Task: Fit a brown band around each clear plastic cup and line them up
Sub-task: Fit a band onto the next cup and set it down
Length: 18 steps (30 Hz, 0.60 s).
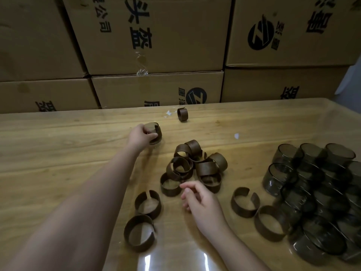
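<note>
My left hand (139, 135) is stretched out to the far middle of the table and grips a clear cup wrapped in a brown band (155, 133), which stands on the wood. My right hand (199, 200) hovers near the table's front with fingers loosely curled, holding nothing, just below a pile of brown bands (193, 165). Loose split bands lie around it: one (147, 204) and another (139, 232) to its left, two (245, 202) (270, 224) to its right. A heap of clear smoky cups (316, 192) lies on the right.
A single brown band (182, 114) stands near the table's far edge. Stacked cardboard boxes (156, 45) form a wall right behind the wooden table (58, 149). Small white scraps (236, 135) lie on the wood.
</note>
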Motion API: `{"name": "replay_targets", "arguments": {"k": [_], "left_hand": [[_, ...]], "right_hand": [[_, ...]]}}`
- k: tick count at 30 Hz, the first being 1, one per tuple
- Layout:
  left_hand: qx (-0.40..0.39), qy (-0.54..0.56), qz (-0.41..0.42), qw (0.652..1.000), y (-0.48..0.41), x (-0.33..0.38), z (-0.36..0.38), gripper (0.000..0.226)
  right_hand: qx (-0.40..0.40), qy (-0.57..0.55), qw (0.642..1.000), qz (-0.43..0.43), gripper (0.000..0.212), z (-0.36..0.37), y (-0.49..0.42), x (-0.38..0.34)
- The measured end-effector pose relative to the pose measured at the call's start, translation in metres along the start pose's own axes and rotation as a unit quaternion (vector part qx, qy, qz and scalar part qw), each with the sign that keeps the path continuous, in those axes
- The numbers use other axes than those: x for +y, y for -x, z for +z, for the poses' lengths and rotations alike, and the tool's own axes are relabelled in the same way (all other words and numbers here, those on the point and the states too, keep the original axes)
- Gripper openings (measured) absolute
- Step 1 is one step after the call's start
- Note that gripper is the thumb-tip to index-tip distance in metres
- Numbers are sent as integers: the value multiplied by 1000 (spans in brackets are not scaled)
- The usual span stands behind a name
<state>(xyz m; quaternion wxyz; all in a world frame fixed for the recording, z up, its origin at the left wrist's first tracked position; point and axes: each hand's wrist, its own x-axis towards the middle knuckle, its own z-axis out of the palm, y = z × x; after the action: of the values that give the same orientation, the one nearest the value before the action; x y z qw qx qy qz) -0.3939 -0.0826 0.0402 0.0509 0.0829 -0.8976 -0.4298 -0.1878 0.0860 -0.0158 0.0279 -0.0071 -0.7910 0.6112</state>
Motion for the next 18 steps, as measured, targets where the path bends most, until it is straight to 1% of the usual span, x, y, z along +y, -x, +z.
{"name": "replay_targets", "arguments": {"k": [6, 8, 10, 12, 14, 15, 16, 18], "left_hand": [[18, -63, 41, 997, -17, -7, 12, 14], [17, -74, 36, 996, -19, -13, 18, 15], [20, -69, 17, 997, -20, -17, 21, 27], [17, -65, 5, 998, -20, -18, 21, 46], [8, -29, -22, 999, -20, -16, 17, 68], [6, -4, -30, 1000, -17, -12, 16, 74], [9, 12, -29, 999, -13, -7, 13, 76], [33, 32, -15, 999, 5, 10, 8, 71]], "right_hand": [[-6, 9, 1000, -13, 21, 0, -1, -1], [-5, 12, 1000, -17, 22, 0, -1, -2], [-3, 12, 1000, -21, 22, -1, -1, -3], [-2, 13, 1000, -23, 22, -1, -1, -3], [-3, 15, 1000, -23, 22, -1, -1, -3], [-3, 15, 1000, -21, 22, 0, 0, -4], [-3, 14, 1000, -20, 22, 0, 0, -4], [-3, 8, 1000, -18, 22, 0, 0, -4]]}}
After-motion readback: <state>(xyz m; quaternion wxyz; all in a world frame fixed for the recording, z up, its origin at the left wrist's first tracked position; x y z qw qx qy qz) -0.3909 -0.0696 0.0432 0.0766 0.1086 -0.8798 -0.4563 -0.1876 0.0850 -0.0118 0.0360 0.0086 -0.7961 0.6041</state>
